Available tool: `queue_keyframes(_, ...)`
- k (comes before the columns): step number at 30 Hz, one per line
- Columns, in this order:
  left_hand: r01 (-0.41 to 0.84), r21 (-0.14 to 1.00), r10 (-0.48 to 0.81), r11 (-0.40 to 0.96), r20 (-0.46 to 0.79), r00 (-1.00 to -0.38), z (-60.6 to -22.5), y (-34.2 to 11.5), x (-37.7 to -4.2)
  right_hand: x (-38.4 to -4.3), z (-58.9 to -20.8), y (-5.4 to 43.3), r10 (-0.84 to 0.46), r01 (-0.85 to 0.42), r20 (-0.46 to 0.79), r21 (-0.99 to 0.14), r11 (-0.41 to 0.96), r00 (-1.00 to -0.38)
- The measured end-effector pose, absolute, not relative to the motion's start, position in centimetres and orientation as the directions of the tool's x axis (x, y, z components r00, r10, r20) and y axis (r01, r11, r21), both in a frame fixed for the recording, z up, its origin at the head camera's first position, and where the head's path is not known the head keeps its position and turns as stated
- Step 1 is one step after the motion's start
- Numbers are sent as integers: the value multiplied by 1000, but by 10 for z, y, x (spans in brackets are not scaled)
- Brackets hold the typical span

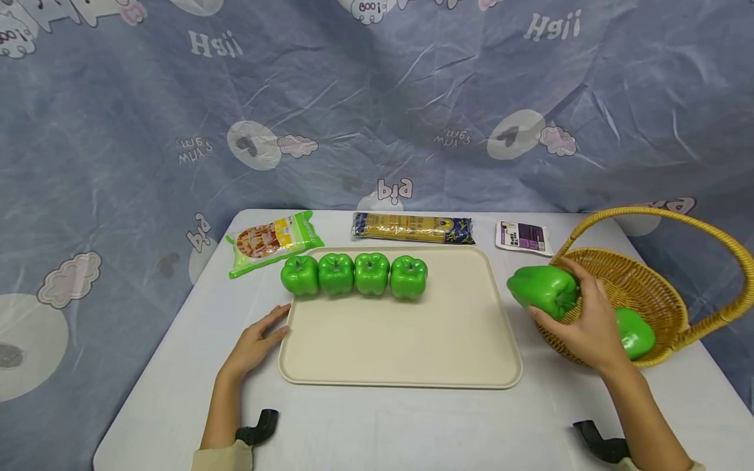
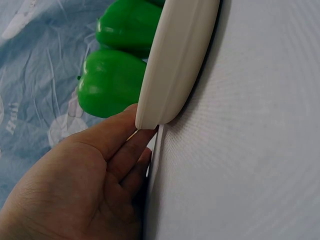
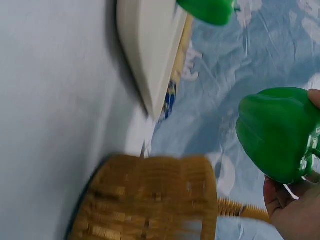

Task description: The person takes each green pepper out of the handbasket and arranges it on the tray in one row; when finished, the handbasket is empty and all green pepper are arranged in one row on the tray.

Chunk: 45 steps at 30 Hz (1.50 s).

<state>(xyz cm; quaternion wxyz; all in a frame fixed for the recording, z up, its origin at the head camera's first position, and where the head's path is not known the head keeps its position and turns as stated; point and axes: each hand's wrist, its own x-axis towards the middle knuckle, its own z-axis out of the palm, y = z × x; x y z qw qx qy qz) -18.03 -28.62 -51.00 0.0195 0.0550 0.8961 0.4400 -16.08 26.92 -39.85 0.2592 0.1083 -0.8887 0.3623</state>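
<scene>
My right hand (image 1: 589, 320) holds a green bell pepper (image 1: 543, 289) above the near left rim of a wicker basket (image 1: 668, 294). Fingers and thumb grip the pepper around its sides, seen also in the right wrist view. Another green bell pepper (image 1: 635, 333) lies inside the basket, partly hidden by this hand. My left hand (image 1: 253, 347) touches the left edge of a cream tray (image 1: 400, 347) with fairly straight fingers; its thumb lies by the rim in the left wrist view. Several green bell peppers (image 1: 372, 275) stand in a row along the tray's back left.
Behind the tray lie a green-edged food bag (image 1: 273, 242), a long yellow and blue noodle packet (image 1: 412, 227) and a small white and purple packet (image 1: 523, 237). The basket's tall handle (image 1: 695, 222) arches up at the right. A patterned blue cloth (image 1: 377, 118) hangs behind the white table.
</scene>
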Motion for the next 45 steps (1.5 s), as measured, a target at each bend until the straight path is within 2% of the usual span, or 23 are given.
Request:
queue_keyframes(6, 82, 794, 119, 602, 12, -993, -510, -285, -181, -169, -406, 248, -56, -397, 505, -600, 694, -861)
queue_keyframes(17, 87, 801, 119, 593, 20, -993, -508, -284, -180, -194, -411, 222, -199, -445, 476, -488, 751, -857)
queue_keyframes(26, 98, 802, 130, 589, 25, -991, -509, -285, -181, -214, -411, 205, -274, -418, 326, -553, 721, -905)
queue_keyframes(45, 85, 799, 122, 595, 15, -992, -508, -286, -179, -252, -434, 189, -395, -495, 300, -578, 649, -868)
